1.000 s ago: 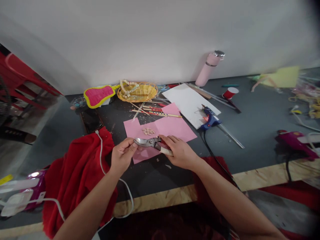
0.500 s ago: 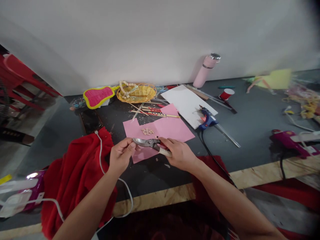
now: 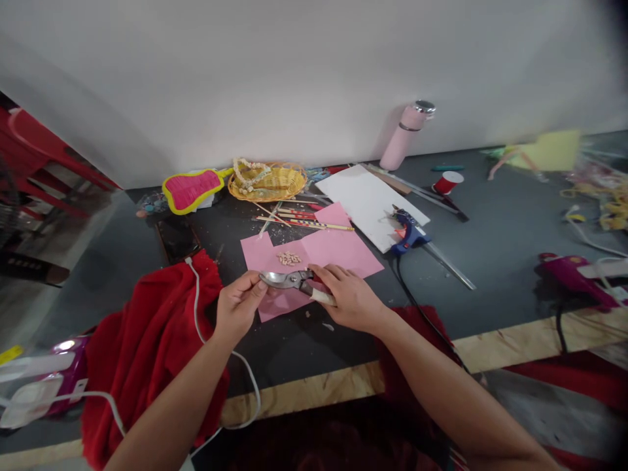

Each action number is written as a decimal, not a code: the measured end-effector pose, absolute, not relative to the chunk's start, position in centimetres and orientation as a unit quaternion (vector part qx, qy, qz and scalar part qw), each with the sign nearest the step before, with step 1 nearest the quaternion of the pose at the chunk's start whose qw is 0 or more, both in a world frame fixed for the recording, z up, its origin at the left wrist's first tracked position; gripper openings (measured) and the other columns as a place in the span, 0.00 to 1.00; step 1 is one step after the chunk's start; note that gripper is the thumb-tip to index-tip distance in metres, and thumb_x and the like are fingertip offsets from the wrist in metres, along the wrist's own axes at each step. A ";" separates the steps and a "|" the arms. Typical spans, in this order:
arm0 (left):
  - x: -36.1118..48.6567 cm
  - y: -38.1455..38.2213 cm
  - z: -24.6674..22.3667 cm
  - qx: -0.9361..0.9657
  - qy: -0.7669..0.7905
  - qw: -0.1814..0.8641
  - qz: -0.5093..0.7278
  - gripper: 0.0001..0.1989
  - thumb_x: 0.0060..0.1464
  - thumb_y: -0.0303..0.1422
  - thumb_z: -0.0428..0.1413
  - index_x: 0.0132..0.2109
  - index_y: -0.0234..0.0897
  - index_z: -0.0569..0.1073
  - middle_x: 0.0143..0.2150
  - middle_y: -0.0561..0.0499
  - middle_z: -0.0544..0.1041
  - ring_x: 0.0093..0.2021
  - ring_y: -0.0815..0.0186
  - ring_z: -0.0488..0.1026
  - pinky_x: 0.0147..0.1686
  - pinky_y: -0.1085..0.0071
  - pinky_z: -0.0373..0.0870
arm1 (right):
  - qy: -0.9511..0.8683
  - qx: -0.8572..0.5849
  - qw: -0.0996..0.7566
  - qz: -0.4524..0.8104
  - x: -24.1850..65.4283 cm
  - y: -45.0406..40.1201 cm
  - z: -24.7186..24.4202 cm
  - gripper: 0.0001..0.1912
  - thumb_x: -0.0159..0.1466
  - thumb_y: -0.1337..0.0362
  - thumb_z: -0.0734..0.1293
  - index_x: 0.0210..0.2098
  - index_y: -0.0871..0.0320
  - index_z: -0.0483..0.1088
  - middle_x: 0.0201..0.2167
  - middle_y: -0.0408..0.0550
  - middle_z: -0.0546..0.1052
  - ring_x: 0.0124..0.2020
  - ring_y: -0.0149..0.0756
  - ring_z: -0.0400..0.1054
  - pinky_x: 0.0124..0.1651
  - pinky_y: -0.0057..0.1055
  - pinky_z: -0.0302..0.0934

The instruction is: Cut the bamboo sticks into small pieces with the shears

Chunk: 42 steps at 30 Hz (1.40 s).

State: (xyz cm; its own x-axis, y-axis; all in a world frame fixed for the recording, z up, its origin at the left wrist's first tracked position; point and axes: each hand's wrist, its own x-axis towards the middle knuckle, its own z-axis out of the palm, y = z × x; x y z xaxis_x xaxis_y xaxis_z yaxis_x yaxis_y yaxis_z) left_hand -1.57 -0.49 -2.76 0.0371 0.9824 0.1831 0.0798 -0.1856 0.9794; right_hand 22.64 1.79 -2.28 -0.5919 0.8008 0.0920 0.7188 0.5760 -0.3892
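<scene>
Pruning shears [image 3: 289,280] with a metal head and a pale handle are held over pink paper [image 3: 343,252]. My right hand [image 3: 350,297] is wrapped round their handles. At the blade tip, the thumb and fingers of my left hand [image 3: 239,304] are pinched together; anything small between them is too hidden to make out. Just beyond the shears, a small pile of pale pieces [image 3: 289,258] lies on the paper. Patterned sticks [image 3: 304,223] rest behind the pile.
Behind are a wicker basket [image 3: 289,181], a pink and yellow paddle shape [image 3: 193,191] and a pink bottle [image 3: 405,137]. A blue glue gun [image 3: 409,235] lies on a white board [image 3: 363,199]. Red cloth [image 3: 147,327] lies left, a red spool [image 3: 447,183] right.
The view has shifted very slightly. My hands and the shears hold nearly the same position.
</scene>
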 end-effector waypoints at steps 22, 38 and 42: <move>-1.6 -0.6 -2.2 0.574 0.474 0.446 0.498 0.12 0.57 0.36 0.55 0.29 0.35 0.75 0.27 0.49 0.77 0.30 0.66 0.72 0.34 0.72 0.66 | -0.863 -0.464 0.119 0.159 22.6 1.1 -1.8 0.27 0.60 0.66 0.62 0.59 0.57 0.57 0.43 0.52 0.73 0.41 0.40 0.68 0.43 0.32 0.59; -1.5 -0.4 -2.4 0.559 0.489 0.423 0.519 0.09 0.53 0.35 0.58 0.30 0.35 0.76 0.29 0.48 0.75 0.32 0.64 0.71 0.36 0.70 0.67 | -0.869 -0.428 0.169 0.183 22.8 1.8 -2.4 0.31 0.60 0.66 0.62 0.62 0.59 0.51 0.49 0.57 0.68 0.49 0.45 0.63 0.50 0.42 0.60; -1.5 -0.4 -2.3 0.574 0.482 0.414 0.516 0.10 0.54 0.36 0.57 0.30 0.35 0.77 0.30 0.47 0.76 0.33 0.63 0.72 0.35 0.70 0.67 | -0.875 -0.417 0.172 0.178 22.9 1.9 -2.4 0.32 0.61 0.65 0.62 0.62 0.58 0.50 0.50 0.57 0.68 0.50 0.46 0.62 0.51 0.44 0.60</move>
State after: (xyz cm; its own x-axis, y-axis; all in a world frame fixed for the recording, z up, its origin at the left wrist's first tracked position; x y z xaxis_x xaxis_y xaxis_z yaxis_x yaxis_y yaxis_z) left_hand -1.53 -0.41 -2.30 0.0022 0.9810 0.1939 0.1269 -0.1926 0.9730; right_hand 22.86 1.89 -2.38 -0.5937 0.7903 0.1516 0.6681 0.5891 -0.4546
